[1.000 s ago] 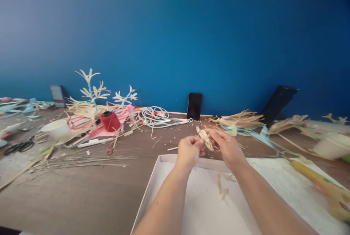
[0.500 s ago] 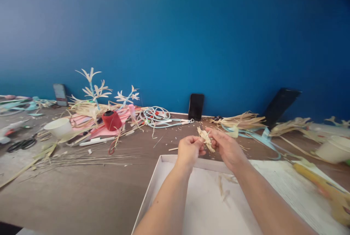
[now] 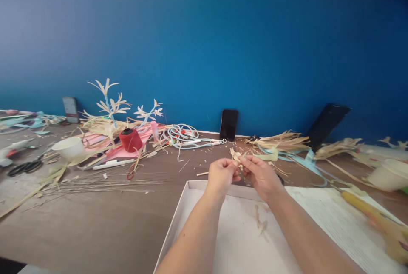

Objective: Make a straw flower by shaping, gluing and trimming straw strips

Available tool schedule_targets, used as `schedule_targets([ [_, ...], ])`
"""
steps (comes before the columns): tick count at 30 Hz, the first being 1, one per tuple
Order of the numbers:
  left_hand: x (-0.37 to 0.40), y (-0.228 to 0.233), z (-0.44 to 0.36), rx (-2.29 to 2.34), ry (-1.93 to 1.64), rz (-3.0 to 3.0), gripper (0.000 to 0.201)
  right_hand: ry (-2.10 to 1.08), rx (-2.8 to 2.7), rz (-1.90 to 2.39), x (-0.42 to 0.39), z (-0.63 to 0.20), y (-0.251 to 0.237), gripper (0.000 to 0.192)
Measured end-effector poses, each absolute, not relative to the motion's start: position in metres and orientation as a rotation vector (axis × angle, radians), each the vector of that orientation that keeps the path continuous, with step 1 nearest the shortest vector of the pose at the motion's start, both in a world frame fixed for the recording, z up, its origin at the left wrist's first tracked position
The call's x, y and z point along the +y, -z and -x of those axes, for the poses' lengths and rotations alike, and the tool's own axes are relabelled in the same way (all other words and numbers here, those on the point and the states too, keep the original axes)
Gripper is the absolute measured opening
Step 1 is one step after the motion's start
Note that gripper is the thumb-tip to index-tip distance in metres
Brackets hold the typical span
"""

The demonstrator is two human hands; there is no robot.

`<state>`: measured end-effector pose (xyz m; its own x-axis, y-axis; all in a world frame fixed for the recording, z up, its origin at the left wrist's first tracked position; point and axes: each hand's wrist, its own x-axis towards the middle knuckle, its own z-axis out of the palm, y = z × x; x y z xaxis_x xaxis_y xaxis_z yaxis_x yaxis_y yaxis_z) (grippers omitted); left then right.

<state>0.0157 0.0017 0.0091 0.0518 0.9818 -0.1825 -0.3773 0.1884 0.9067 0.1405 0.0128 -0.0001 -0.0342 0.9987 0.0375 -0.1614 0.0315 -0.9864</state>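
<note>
One pale papery piece (image 3: 235, 155) sits between the left hand (image 3: 221, 175) and the right hand (image 3: 262, 177), pinched by both sets of fingers, its far end showing beyond the fingertips.

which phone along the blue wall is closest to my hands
The middle black phone, nearly upright just beyond your left hand and right hand; the greyer phone stands far to the left, and the dark phone-like slab tilts off to the right.
</note>
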Motion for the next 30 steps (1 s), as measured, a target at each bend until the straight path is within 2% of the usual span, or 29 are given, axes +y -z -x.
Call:
schedule_targets([
  [11,0.004,-0.003,-0.016,1.043,-1.277,-0.916,0.014,-1.034,-1.322,1.179,0.011,-0.141,-0.001,0.032],
  [18,0.006,0.003,-0.019,1.126,-1.285,-1.072,0.014,-0.868,-1.402,1.292,0.008,-0.139,-0.005,0.028],
  [30,0.004,0.010,-0.020,1.317,-1.296,-1.410,0.018,-0.919,-1.349,1.299,0.013,-0.142,0.005,0.030],
])
